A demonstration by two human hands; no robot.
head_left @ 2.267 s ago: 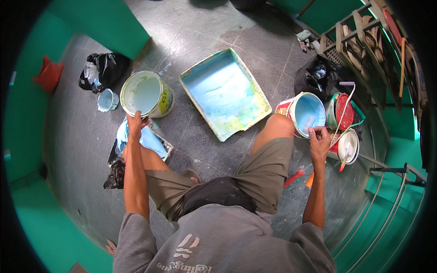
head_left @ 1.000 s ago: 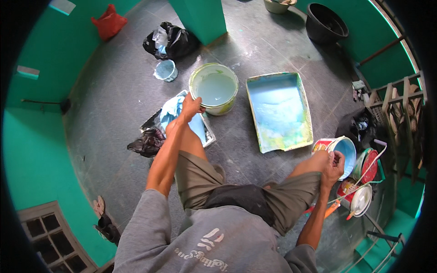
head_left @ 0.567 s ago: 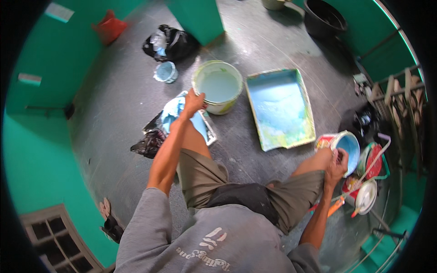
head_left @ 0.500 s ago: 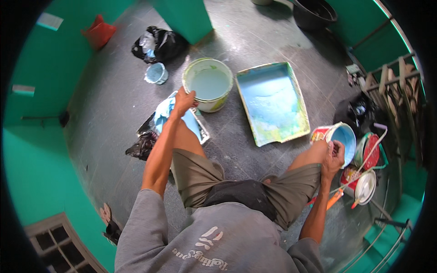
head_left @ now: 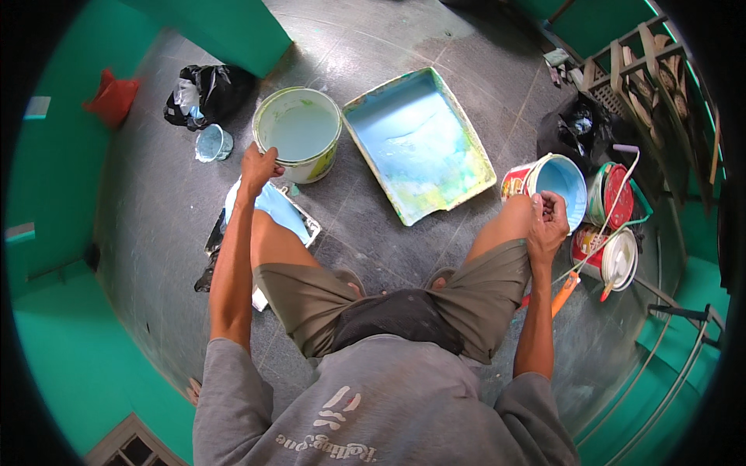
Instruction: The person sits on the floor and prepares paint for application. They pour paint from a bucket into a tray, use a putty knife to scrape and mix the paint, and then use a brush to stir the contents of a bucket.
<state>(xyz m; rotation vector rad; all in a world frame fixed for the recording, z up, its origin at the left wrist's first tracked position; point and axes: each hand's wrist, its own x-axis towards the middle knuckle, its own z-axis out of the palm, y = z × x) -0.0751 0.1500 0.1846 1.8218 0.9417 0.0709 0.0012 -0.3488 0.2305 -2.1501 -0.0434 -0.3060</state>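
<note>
My left hand (head_left: 260, 167) is closed on the near-left rim of a round white bucket (head_left: 317, 168), which stands upright with pale, milky blue-grey liquid inside. My right hand (head_left: 550, 225), fingers curled and pinched together, is beside my right knee at the near rim of a red-and-white paint bucket (head_left: 514, 181). That bucket leans, its opening toward me and its inside coated light blue. What lies between the right fingers is hidden. Between the two buckets lies a large rectangular paint tray (head_left: 475, 180) smeared with blue and some yellow-green.
A small blue-stained cup (head_left: 214, 145) and a black plastic bag (head_left: 229, 89) sit at far left. By my left leg lies a smaller tray (head_left: 309, 225) with light blue in it. Paint cans (head_left: 590, 252), an orange-handled tool (head_left: 566, 293) and a wooden rack (head_left: 645, 85) crowd the right.
The whole view has shifted, so things sit higher and mostly further left. My left hand stays on the white bucket's rim. My right hand stays at the leaning bucket's near rim.
</note>
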